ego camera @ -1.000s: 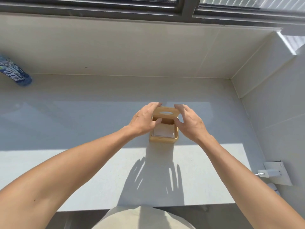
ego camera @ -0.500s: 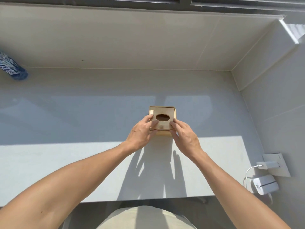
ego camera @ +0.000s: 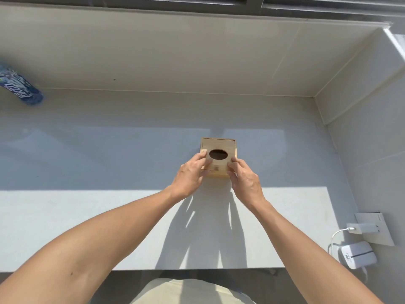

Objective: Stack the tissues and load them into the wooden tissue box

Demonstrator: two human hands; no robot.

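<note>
Lid is now down on the wooden tissue box: a second ago it was tipped up at the far side with a white tissue stack showing inside; half a second ago it was already lying flat, and now it sits flush in the frame with the dark oval slot facing up. No tissues visible anywhere now, not through the slot either (too dark to tell), so I'd judge the stack is inside and the load is basically done. Left hand has fingertips resting on the lid's left side, fingers held close together and curled, thumb at the near-left corner of the box. Right hand mirrors it: fingertips on the lid's right side beside the slot, fingers together, thumb low on the near-right corner. Looks like a light press to seat the lid, not a grasp; neither hand encloses the box. Box stands upright on the grey countertop, roughly mid-depth and right of centre, well apart from all edges, right at the shade/sun boundary. Blue printed bottle at the far-left edge, white charger and small white device off the near-right corner; none in the way. Remaining: confirm the lid sits even all round, maybe pull the first sheet through the slot, then release.
</note>
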